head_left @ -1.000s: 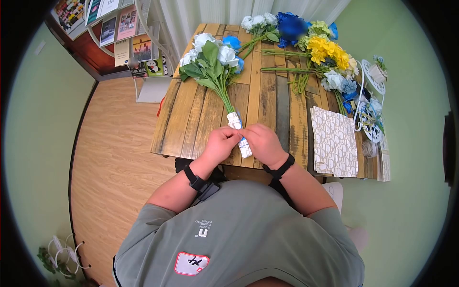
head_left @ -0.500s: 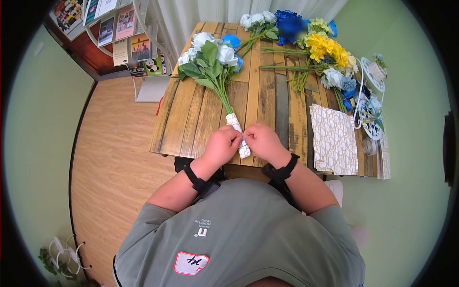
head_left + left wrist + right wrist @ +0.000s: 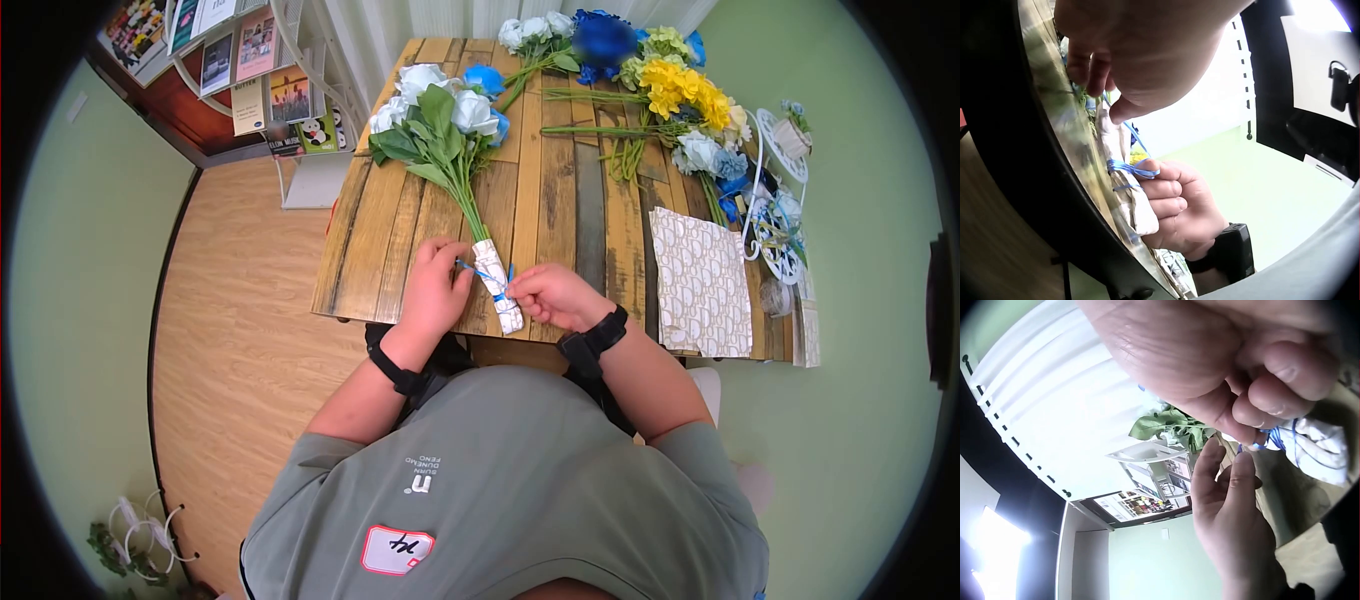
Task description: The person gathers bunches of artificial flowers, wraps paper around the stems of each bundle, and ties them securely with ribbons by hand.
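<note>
A bouquet of white and blue roses with green stems lies on the wooden table, stem ends toward the person. White patterned paper wraps the stems, and a blue ribbon is tied around that wrap. My right hand, fingers curled, pinches a loop of the ribbon just right of the wrap. To the left of the wrap, my left hand pinches a ribbon end between thumb and fingertips, drawing it out from the knot. The left wrist view shows the ribbon running up toward the left thumb.
Yellow flowers and other loose stems lie at the table's back right. Patterned paper sheets rest at the right front, beside a white metal stand and a spool of twine. A magazine rack stands at the back left.
The hands, close together over the wrap before, have moved apart. My left hand has shifted left and up, pulling a ribbon end, and more of the wrap and blue ribbon shows.
</note>
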The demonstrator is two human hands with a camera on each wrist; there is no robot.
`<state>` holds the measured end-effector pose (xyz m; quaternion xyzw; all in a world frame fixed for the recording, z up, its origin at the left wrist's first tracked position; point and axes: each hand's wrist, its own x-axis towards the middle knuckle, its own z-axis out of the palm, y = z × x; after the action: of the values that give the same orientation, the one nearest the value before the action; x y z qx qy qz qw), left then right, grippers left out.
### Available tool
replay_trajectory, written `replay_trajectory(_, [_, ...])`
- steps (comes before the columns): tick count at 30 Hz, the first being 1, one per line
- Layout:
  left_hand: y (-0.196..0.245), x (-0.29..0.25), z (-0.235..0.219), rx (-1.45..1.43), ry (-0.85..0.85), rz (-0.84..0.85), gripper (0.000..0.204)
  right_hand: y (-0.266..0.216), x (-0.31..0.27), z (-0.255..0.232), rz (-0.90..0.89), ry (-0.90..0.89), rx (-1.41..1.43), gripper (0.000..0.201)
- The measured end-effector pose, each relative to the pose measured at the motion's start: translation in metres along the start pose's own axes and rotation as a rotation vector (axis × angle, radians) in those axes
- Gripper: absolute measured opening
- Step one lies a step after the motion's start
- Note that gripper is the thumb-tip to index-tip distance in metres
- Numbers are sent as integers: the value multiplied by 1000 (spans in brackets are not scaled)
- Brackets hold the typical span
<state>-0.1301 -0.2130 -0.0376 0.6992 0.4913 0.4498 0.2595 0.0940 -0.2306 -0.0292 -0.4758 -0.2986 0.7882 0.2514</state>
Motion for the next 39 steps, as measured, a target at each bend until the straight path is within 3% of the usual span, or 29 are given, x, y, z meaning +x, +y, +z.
replay_trajectory(1, [1,-2,-3,1,-1,-1,11,3,2,-2,-6,-28,42,10])
replay_trajectory(3, [5,-10,-9,43,-183,56,10,10,6,-4,-10,-49,108,10])
replay_trajectory(4, [4,-10,-7,36,-240,178,11,11,6,-1,-16,-69,171,10])
replay_trajectory(5, [5,-13,-7,36,-240,176,11,11,4,2,-13,-70,171,10])
replay_trajectory(7, [14,-19,-4,-21,-411,87,13,11,1,10,-11,30,210,15])
replay_trajectory(12, [13,-16,5,115,-382,112,16,18,0,15,-74,50,194,12])
replay_trajectory(14, [14,-16,9,171,-302,207,14,18,-1,17,-92,62,200,13])
replay_trajectory(22, [9,-20,13,217,-303,251,8,25,-2,27,-224,272,2,13])
replay_trajectory(31, [1,-19,13,171,-326,276,8,29,12,22,-360,318,-370,12])
replay_trajectory(39, [2,-18,12,164,-350,310,9,22,13,22,-357,303,-412,16])
